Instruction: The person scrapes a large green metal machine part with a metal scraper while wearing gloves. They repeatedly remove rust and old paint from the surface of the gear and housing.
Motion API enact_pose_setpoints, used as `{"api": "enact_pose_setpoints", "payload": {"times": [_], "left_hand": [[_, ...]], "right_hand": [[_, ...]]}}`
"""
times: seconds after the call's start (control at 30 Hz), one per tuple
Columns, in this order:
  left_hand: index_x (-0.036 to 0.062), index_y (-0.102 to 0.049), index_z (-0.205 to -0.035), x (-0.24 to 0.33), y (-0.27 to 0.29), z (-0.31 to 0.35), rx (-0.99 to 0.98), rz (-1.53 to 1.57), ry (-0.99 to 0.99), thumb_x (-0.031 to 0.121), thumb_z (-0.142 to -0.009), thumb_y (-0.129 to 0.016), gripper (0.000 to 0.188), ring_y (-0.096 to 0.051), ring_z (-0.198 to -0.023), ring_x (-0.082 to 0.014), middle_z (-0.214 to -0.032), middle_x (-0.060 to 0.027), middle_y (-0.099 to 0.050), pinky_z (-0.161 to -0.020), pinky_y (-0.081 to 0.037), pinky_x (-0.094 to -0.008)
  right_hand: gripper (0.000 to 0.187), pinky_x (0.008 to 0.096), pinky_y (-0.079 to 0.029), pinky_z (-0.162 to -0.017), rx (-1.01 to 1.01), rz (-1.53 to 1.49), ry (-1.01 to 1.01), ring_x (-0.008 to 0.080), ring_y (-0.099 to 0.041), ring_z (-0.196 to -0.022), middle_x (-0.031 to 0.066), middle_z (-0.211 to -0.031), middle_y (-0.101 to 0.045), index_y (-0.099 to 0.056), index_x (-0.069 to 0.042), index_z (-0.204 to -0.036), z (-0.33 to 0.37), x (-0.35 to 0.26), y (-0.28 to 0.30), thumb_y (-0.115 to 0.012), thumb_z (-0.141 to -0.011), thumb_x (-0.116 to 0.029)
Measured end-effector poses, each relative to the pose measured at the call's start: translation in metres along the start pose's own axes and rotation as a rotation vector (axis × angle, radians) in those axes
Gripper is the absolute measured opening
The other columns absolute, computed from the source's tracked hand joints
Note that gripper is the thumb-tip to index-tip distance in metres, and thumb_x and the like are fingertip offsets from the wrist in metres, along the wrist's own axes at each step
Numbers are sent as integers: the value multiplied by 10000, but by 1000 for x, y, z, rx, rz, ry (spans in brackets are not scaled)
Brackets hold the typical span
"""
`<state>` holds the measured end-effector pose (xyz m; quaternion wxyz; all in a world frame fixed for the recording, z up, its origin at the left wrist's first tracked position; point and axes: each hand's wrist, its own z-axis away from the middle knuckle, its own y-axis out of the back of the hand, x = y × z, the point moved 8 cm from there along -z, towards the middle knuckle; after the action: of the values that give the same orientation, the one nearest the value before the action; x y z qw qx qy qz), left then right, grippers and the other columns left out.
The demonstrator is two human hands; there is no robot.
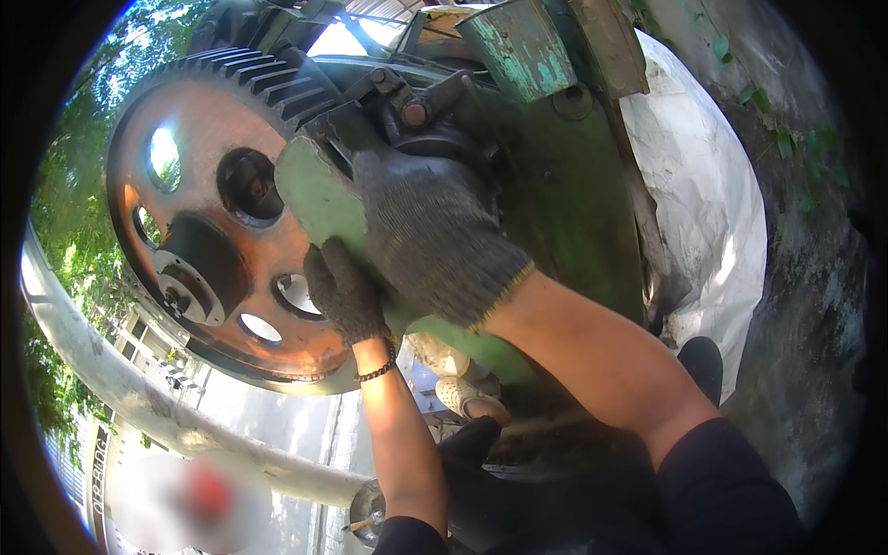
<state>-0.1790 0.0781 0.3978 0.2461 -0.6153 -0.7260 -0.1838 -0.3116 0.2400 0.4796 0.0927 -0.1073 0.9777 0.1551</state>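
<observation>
Green guard [310, 190] under both gloved grips

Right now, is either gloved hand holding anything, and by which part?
Both hands press on the green machine casing beside the large rusty gear: the right hand lies over its top, the left hand cups its lower edge. Whether the fingers close around it cannot be told.
</observation>
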Motion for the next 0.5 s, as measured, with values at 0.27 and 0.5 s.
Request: {"api": "enact_pose_setpoints", "payload": {"times": [0.27, 0.5], "left_hand": [[-47, -647, -1220, -5, -1, -2, 5, -40, -31, 308, -1053, -559, 403, -623, -919, -214, -1017, -130, -695, -854, -494, -388], [-38, -641, -1258, -16, 0, -6, -14, -67, -106, 280, -1064, -562, 380, -617, -985, -199, -1092, -118, -696, -897, -490, -371]], "right_hand": [[302, 443, -607, -703, -17, -20, 62, 364, -751, -800, 218, -826, -715, -569, 10, -1071, -6, 5, 2, -709, -823, -90], [411, 453, -592, -780, -26, -36, 213, 381, -736, -858, 244, -895, -717, -578, 33, -1199, 1, 16, 2, -730, -856, -137]]}}
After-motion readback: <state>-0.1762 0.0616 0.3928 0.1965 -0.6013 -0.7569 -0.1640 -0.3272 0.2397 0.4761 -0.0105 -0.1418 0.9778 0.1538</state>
